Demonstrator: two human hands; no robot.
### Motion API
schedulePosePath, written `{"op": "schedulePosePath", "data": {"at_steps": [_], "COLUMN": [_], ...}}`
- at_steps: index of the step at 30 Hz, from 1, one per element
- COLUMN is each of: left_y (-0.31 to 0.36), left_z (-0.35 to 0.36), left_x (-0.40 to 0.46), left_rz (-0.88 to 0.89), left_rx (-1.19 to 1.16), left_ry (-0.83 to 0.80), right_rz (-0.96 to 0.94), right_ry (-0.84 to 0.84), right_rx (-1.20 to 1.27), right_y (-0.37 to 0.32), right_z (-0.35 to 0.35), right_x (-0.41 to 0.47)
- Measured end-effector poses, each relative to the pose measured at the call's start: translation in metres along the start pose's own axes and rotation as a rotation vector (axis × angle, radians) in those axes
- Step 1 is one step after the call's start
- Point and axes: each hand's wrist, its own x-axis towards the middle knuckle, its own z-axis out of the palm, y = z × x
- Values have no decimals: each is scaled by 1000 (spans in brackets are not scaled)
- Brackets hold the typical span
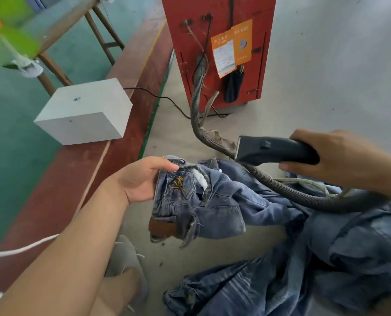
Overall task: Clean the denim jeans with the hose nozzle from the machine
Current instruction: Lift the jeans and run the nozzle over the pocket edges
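the left hand [142,179] gripped the waistband end of the jeans [196,201], thumb on top and fingers curled behind the cloth, holding that end up off the floor [326,87]. the back pocket with its yellow stitching and the brown patch faced the camera, and the rest of the denim trailed down and right into a heap of blue cloth at the lower right.

the right hand [331,156] was wrapped round the handle of the dark nozzle [265,150], fingers clamped under it and thumb side over the top. the nozzle's flat mouth pointed left, just above the jeans and close to the waistband, though i could not tell whether it touched the cloth. a ribbed grey hose [195,99] ran from the nozzle, over the denim and also up along the floor to the red machine [217,49] standing behind, which carried orange labels [232,49] on its front.

to the left, a white box [85,112] sat on a reddish-brown strip of flooring, with a wooden table [76,26] behind it. a thin black cable [162,99] lay between the box and the machine. a grey shoe [126,258] showed near the bottom, below the left forearm.
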Motion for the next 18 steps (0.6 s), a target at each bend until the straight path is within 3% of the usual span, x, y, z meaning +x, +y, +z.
{"op": "schedulePosePath", "data": {"at_steps": [3,8,12,18], "left_y": [1,7,12,18], "left_z": [-4,-11,-11,-5], "left_x": [-5,-1,1,1], "left_rz": [-52,103,111,129], "left_rx": [19,-204,-297,-329], "left_ry": [-13,166,257,233], "right_rz": [-50,-114,-133,-123], "right_ry": [-33,-101,-186,-134], "right_rx": [-67,-165,-217,-252], "right_y": [4,8,3,-39], "right_z": [3,17,25,51], "right_x": [-2,-11,-12,-2]}}
